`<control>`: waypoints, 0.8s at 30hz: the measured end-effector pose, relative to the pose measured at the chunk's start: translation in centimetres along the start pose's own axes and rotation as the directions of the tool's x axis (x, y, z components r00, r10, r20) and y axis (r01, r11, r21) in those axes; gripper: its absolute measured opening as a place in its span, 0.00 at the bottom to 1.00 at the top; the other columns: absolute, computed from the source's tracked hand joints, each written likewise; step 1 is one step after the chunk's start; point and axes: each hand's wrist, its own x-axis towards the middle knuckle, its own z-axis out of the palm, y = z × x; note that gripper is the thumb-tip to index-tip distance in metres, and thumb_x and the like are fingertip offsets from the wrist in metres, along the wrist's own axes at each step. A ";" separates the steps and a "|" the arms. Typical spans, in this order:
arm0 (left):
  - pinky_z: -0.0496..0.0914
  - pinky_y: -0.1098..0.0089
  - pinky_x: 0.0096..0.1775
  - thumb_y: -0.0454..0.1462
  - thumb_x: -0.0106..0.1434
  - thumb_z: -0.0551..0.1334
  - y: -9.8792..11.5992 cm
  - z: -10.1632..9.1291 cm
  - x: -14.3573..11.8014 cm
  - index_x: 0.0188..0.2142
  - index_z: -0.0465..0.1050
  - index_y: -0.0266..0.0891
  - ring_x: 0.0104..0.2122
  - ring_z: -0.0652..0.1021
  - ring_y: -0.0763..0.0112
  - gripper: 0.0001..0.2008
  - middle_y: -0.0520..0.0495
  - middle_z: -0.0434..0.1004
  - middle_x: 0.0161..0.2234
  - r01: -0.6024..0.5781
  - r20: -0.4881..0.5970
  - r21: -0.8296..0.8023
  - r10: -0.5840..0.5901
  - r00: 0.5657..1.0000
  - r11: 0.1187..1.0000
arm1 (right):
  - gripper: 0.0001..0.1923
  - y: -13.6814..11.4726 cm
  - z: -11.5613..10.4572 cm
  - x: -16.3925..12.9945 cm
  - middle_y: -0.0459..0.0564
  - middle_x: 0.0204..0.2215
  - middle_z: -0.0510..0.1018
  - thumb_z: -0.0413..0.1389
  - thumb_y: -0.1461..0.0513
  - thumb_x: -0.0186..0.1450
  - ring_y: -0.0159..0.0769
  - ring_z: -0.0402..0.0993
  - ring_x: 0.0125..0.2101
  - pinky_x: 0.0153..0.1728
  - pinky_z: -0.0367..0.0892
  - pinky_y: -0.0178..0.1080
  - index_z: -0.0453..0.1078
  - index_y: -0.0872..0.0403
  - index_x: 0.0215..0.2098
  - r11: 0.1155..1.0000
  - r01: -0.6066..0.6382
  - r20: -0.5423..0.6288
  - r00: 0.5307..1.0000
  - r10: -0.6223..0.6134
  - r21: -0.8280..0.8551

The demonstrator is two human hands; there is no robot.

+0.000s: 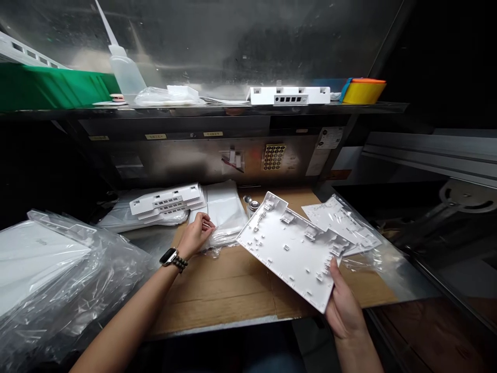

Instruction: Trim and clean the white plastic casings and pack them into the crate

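My right hand (344,305) grips the near corner of a white plastic cover panel (289,248), held tilted above the cardboard sheet (229,290) with its ribbed inner side up. My left hand (197,233), with a watch and a bead bracelet at the wrist, pinches the edge of a stack of clear plastic bags (225,210) lying on the cardboard. Two more white panels (341,220) lie on plastic film behind the held one.
White housings (166,202) rest at the back left. Bagged panels (46,269) pile up at the left. The upper shelf carries a squeeze bottle (126,72), a white housing (289,95), a yellow tape roll (363,90) and a green bin (50,88).
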 end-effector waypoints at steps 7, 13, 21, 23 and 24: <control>0.71 0.61 0.43 0.41 0.66 0.57 0.0 0.4 0.4 0.46 0.58 0.47 0.40 0.84 0.59 0.10 0.46 0.87 0.45 0.014 0.034 -0.057 -0.012 0.999 0.998 | 0.35 0.7 0.2 0.0 0.52 0.63 0.75 0.63 0.46 0.68 0.47 0.68 0.66 0.67 0.65 0.51 0.65 0.49 0.69 0.999 0.020 0.009 1.000 -0.020 -0.046; 0.71 0.61 0.41 0.42 0.63 0.65 0.1 0.1 0.8 0.44 0.60 0.47 0.39 0.83 0.57 0.15 0.49 0.87 0.38 0.064 0.029 -0.090 -0.062 0.998 0.994 | 0.35 0.9 0.2 -0.1 0.51 0.62 0.77 0.63 0.47 0.68 0.46 0.72 0.64 0.65 0.69 0.50 0.64 0.47 0.69 0.999 0.001 0.036 0.999 0.000 -0.048; 0.75 0.60 0.42 0.42 0.65 0.69 -2.0 1.0 2.4 0.45 0.70 0.38 0.35 0.80 0.64 0.14 0.51 0.78 0.33 0.059 0.052 -0.198 -0.049 0.997 0.979 | 0.40 3.0 2.0 -0.3 0.54 0.55 0.82 0.66 0.45 0.65 0.49 0.80 0.56 0.60 0.73 0.50 0.64 0.50 0.70 0.982 0.158 -0.006 0.987 -0.160 -0.104; 0.75 0.61 0.39 0.43 0.67 0.67 -2.3 1.5 3.0 0.44 0.71 0.38 0.33 0.79 0.66 0.13 0.51 0.76 0.33 0.042 0.059 -0.203 -0.030 0.998 0.978 | 0.41 4.5 3.6 -0.5 0.55 0.55 0.82 0.66 0.43 0.63 0.50 0.80 0.54 0.59 0.74 0.50 0.66 0.51 0.68 0.950 0.238 0.042 0.971 -0.235 -0.202; 0.75 0.62 0.38 0.43 0.67 0.67 -2.3 1.6 3.2 0.44 0.72 0.38 0.33 0.78 0.67 0.12 0.51 0.76 0.33 0.030 0.062 -0.197 -0.018 0.998 0.980 | 0.40 5.3 4.4 -0.7 0.56 0.56 0.82 0.65 0.42 0.64 0.50 0.80 0.54 0.58 0.74 0.49 0.67 0.52 0.67 0.921 0.281 0.087 0.960 -0.268 -0.270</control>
